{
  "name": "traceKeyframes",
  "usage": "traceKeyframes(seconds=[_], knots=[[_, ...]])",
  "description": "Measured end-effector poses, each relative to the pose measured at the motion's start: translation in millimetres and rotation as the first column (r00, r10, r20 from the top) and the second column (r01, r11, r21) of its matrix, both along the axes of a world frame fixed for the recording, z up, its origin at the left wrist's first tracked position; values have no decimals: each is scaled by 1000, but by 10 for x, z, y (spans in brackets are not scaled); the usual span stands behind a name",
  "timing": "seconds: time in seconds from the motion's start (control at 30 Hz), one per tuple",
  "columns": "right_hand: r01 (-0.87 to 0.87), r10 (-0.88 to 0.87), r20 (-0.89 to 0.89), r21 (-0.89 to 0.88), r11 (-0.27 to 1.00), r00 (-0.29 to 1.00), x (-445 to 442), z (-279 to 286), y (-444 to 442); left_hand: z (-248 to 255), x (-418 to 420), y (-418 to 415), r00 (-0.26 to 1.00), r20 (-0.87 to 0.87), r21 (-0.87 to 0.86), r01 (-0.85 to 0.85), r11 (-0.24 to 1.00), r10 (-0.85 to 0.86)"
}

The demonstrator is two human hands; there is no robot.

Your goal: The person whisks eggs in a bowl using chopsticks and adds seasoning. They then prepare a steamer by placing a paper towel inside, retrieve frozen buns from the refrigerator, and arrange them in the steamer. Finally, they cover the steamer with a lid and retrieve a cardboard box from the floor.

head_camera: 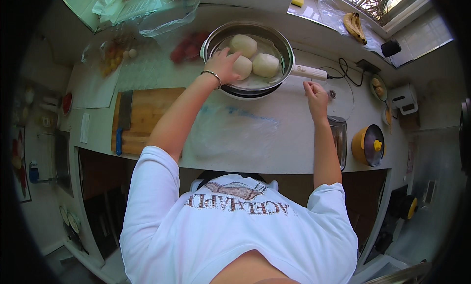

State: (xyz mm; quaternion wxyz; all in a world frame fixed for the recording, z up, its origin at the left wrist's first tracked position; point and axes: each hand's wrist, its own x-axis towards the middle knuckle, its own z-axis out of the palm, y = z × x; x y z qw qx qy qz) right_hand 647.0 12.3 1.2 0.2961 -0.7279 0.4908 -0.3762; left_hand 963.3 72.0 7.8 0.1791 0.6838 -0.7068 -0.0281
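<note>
Three pale dough buns sit on a light liner inside a round metal steamer pan (289, 45) with a white handle (311, 72). My left hand (222, 65), wearing a bangle, reaches over the pan's left side with its fingers spread on the lower left bun (243, 67). The upper bun (243, 45) and the right bun (265, 65) lie beside it. To the right of the pan, below its handle, my right hand (317, 94) is raised over the counter with fingers curled; whether something small is in it cannot be seen. A glass lid (340, 100) lies just right of that hand.
On the left, a cleaver (125, 111) lies on a wooden cutting board (154, 118). A plastic sheet (235, 133) covers the counter before me. A yellow pot (362, 146) and a glass dish (338, 144) stand right. A black power cord (344, 72) runs from the pan's handle.
</note>
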Motion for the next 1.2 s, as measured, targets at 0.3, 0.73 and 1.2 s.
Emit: traceKeyframes(seconds=[0.3,0.73,1.2], knots=[[-71,84,-95,134,988,992,-330,-662,325,115,-176,-171,989,-5,331,-140,933,150],[-120,46,200,372,921,979,202,-571,-169,22,-71,-142,996,-41,315,92,945,-84],[130,-395,267,663,738,879,-711,-1078,-572,-835,131,389,-54,-941,315,-503,805,334]])
